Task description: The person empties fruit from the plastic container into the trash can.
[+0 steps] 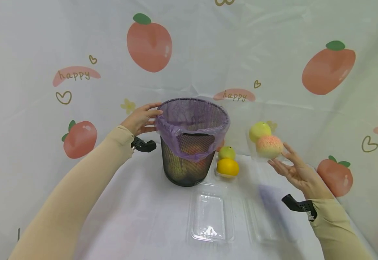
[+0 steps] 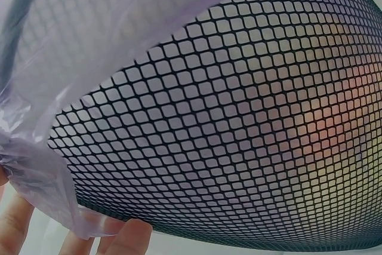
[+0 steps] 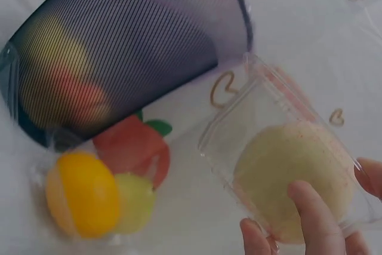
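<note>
Against the mesh bin (image 1: 173, 160), my left hand (image 1: 142, 119) is spread, fingers touching the purple bag (image 1: 170, 133) at the rim, apparently for steadiness. Above the counter (image 1: 137, 213), my right hand (image 1: 299, 176) grips a clear box (image 3: 228, 137) holding a peach (image 1: 269, 146) and a green fruit (image 1: 259, 131), fingers beneath, presumably to bear the weight. A boxed orange (image 1: 227, 167) sits just beside the bin.

Beige sleeves (image 1: 85, 191), black wrist cameras (image 1: 144, 145)

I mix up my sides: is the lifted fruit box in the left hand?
No, the right hand holds the box; the left hand is at the bin.
</note>
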The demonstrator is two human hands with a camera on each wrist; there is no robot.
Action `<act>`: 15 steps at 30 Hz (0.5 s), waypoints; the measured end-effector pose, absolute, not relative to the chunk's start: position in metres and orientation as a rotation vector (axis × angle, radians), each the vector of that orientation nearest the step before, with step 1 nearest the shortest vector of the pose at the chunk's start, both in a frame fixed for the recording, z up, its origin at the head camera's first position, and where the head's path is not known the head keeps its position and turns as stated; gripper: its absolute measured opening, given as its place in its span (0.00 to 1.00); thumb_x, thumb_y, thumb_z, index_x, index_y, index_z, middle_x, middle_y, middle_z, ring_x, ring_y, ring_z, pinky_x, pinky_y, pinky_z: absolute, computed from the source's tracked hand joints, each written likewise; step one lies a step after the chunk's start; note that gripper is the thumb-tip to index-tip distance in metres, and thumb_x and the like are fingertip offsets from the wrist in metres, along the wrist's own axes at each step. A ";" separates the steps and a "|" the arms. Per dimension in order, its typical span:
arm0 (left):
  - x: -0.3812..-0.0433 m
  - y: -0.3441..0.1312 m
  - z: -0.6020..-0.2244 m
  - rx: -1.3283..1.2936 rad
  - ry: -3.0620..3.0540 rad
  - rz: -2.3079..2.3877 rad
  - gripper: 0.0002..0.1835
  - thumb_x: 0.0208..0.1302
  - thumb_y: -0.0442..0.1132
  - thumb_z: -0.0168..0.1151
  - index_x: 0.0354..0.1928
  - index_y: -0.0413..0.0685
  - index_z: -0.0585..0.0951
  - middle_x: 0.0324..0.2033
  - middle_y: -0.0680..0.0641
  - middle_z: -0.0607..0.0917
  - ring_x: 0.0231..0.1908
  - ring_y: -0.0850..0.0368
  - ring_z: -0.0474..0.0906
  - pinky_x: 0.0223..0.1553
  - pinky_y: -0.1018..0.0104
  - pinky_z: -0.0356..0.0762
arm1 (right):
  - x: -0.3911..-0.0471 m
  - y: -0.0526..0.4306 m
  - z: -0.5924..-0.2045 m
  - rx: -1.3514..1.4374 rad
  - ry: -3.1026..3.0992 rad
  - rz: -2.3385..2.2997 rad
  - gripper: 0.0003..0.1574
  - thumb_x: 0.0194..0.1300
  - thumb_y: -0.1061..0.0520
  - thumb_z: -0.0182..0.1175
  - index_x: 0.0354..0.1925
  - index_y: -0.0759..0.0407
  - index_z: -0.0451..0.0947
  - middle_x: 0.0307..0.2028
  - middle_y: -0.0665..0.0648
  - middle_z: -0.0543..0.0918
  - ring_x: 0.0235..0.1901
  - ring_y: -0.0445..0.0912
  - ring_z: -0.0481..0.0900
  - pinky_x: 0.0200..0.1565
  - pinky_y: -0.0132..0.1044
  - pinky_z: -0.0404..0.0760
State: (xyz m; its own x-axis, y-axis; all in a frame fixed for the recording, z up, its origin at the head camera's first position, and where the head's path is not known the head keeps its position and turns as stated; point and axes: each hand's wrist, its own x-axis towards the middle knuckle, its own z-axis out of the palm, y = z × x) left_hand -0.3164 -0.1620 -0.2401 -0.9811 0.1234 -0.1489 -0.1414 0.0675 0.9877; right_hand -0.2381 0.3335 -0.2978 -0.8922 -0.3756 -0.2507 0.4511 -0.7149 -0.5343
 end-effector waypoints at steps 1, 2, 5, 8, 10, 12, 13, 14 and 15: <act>-0.316 -0.162 -0.240 -0.019 2.145 2.021 0.30 0.73 0.44 0.53 0.74 0.65 0.59 0.68 0.47 0.63 0.59 0.49 0.68 0.62 0.54 0.70 | -0.238 0.332 -0.296 0.166 0.852 -2.549 0.23 0.75 0.63 0.46 0.51 0.38 0.82 0.55 0.63 0.58 0.48 0.65 0.79 0.53 0.31 0.77; -0.316 -0.162 -0.240 -0.018 2.144 2.020 0.30 0.73 0.44 0.53 0.74 0.65 0.59 0.69 0.47 0.63 0.60 0.49 0.68 0.62 0.54 0.70 | -0.238 0.331 -0.293 0.162 0.856 -2.551 0.23 0.74 0.63 0.47 0.51 0.38 0.82 0.55 0.63 0.56 0.48 0.65 0.80 0.53 0.31 0.77; -0.316 -0.162 -0.240 -0.012 2.146 2.014 0.30 0.73 0.44 0.53 0.74 0.65 0.58 0.69 0.46 0.63 0.60 0.49 0.68 0.62 0.54 0.70 | -0.240 0.325 -0.282 0.138 0.912 -2.553 0.24 0.74 0.63 0.47 0.51 0.36 0.81 0.56 0.62 0.56 0.47 0.64 0.81 0.49 0.30 0.80; -0.317 -0.162 -0.241 -0.011 2.149 2.012 0.31 0.73 0.45 0.53 0.74 0.65 0.58 0.68 0.47 0.63 0.59 0.49 0.68 0.62 0.54 0.70 | -0.242 0.318 -0.269 0.115 0.953 -2.569 0.28 0.73 0.65 0.48 0.55 0.32 0.78 0.60 0.59 0.54 0.46 0.64 0.82 0.43 0.30 0.82; -0.317 -0.163 -0.241 -0.013 2.151 2.012 0.31 0.73 0.45 0.54 0.74 0.65 0.59 0.68 0.47 0.63 0.59 0.50 0.69 0.62 0.54 0.70 | -0.244 0.313 -0.260 0.096 1.007 -2.573 0.34 0.72 0.65 0.49 0.60 0.26 0.73 0.63 0.57 0.53 0.45 0.63 0.83 0.37 0.28 0.83; -0.318 -0.163 -0.241 -0.014 2.150 2.013 0.31 0.73 0.45 0.54 0.74 0.65 0.59 0.68 0.47 0.63 0.59 0.50 0.69 0.62 0.55 0.70 | -0.246 0.309 -0.251 0.081 1.031 -2.583 0.40 0.72 0.66 0.50 0.65 0.21 0.65 0.64 0.56 0.52 0.44 0.63 0.83 0.34 0.28 0.83; -0.318 -0.163 -0.241 -0.014 2.149 2.014 0.31 0.73 0.45 0.54 0.74 0.65 0.59 0.68 0.47 0.63 0.59 0.50 0.69 0.62 0.55 0.70 | -0.247 0.307 -0.247 0.078 1.041 -2.588 0.41 0.72 0.66 0.50 0.66 0.21 0.63 0.64 0.57 0.52 0.44 0.63 0.83 0.33 0.28 0.83; -0.318 -0.163 -0.241 -0.015 2.149 2.014 0.31 0.73 0.45 0.54 0.74 0.65 0.59 0.68 0.47 0.63 0.59 0.50 0.69 0.62 0.54 0.70 | -0.247 0.304 -0.242 0.082 1.051 -2.595 0.42 0.71 0.67 0.50 0.66 0.20 0.63 0.63 0.58 0.53 0.44 0.62 0.83 0.33 0.28 0.83; -0.318 -0.163 -0.241 -0.015 2.150 2.012 0.31 0.73 0.45 0.54 0.74 0.65 0.59 0.68 0.47 0.63 0.59 0.50 0.69 0.62 0.54 0.70 | -0.248 0.302 -0.238 0.081 1.078 -2.596 0.43 0.71 0.67 0.51 0.66 0.20 0.62 0.63 0.58 0.53 0.44 0.61 0.83 0.31 0.27 0.82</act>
State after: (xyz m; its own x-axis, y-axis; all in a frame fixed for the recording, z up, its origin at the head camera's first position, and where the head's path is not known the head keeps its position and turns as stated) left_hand -0.3181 -0.1626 -0.2409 -0.9807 0.1259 -0.1495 -0.1408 0.0753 0.9872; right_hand -0.2477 0.3019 -0.2382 -0.9448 -0.2768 -0.1754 0.3197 -0.6603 -0.6795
